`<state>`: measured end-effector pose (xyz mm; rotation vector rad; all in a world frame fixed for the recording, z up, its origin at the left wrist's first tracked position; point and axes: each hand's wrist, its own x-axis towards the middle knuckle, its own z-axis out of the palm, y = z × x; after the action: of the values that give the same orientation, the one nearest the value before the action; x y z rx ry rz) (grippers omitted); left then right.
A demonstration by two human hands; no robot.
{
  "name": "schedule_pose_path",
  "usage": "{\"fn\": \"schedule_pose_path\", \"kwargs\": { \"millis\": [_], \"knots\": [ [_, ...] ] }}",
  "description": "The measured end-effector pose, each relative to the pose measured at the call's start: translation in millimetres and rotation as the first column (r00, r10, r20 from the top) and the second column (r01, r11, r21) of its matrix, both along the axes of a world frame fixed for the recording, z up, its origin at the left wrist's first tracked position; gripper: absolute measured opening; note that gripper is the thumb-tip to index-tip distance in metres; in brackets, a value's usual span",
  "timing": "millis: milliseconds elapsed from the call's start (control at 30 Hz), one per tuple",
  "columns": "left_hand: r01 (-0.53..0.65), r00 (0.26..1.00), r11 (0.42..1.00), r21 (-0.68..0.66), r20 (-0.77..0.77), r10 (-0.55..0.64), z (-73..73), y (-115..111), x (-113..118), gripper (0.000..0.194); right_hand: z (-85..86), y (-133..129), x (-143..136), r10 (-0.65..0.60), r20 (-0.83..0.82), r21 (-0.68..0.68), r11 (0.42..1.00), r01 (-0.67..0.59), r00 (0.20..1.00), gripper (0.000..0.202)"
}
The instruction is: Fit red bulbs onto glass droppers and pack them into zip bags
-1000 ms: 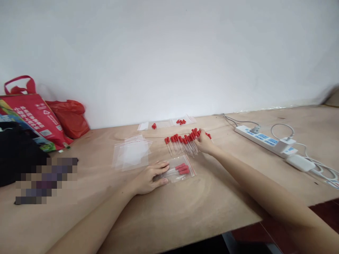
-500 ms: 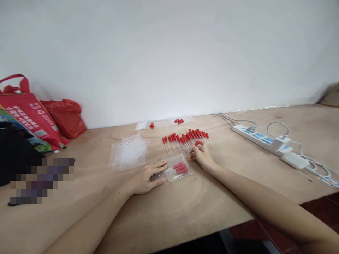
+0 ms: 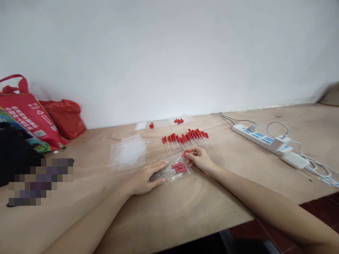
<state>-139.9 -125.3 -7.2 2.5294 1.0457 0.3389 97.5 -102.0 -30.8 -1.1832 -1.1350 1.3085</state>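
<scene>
A clear zip bag [image 3: 172, 173] lies on the wooden table, with several red-topped droppers [image 3: 180, 167] inside near its right, opening end. My left hand [image 3: 148, 176] lies spread over the bag's left end, fingers apart. At the bag's upper right corner, my right hand [image 3: 198, 159] pinches the red bulb of a dropper [image 3: 186, 152]; the rest of that dropper is hard to make out. Just beyond the hands is a row of red-topped droppers [image 3: 196, 137] with clear stems. A stack of flat clear bags [image 3: 129, 153] lies to the left.
By the wall lie loose red bulbs [image 3: 178, 121] and clear stems [image 3: 161, 123] on bags. A white power strip [image 3: 259, 137] with cables stands at right. Red bags [image 3: 63, 118] and a blurred-out object [image 3: 42, 181] are at left.
My right hand has moved left and slightly toward me, bringing the red bulb to the bag's opening. The bag's droppers have shifted a little, and my left hand has stayed in place.
</scene>
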Motion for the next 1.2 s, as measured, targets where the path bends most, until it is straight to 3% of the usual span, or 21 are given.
{"fn": "schedule_pose_path", "kwargs": {
  "millis": [133,433,667,800,967,1133,1200],
  "knots": [
    [0.003,1.0,1.0,0.006,0.005,-0.003,0.1,-0.1,-0.4,0.054,-0.5,-1.4,0.7,0.15,0.122,0.024,0.988,-0.154,0.981,0.014],
    [-0.004,1.0,1.0,0.013,-0.019,0.005,-0.8,1.0,0.7,0.054,-6.5,0.6,-2.1,0.322,0.122,0.074,0.94,-0.332,0.939,0.031],
    [0.009,1.0,1.0,0.012,-0.008,-0.009,-0.7,0.3,0.1,0.053,2.6,-1.8,1.5,0.396,0.078,0.029,0.917,-0.399,0.915,0.021],
    [0.014,1.0,1.0,0.004,0.011,-0.014,-1.4,0.7,-0.5,0.053,6.8,-0.6,6.7,0.344,0.199,-0.059,0.939,-0.34,0.917,0.022],
    [0.018,1.0,1.0,-0.001,-0.007,-0.018,-1.0,0.6,-0.2,0.051,8.2,-1.8,7.4,0.26,0.341,-0.046,0.964,-0.261,0.903,0.011],
    [0.026,0.999,1.0,-0.016,-0.027,-0.027,-0.9,1.5,-0.5,0.046,9.8,-0.9,8.7,0.398,0.258,-0.074,0.917,-0.393,0.88,0.009],
    [0.029,0.999,0.999,-0.018,-0.019,-0.029,-1.2,1.7,-0.9,0.045,9.9,-1.4,8.7,0.399,0.257,-0.092,0.917,-0.389,0.88,0.013]
  ]
}}
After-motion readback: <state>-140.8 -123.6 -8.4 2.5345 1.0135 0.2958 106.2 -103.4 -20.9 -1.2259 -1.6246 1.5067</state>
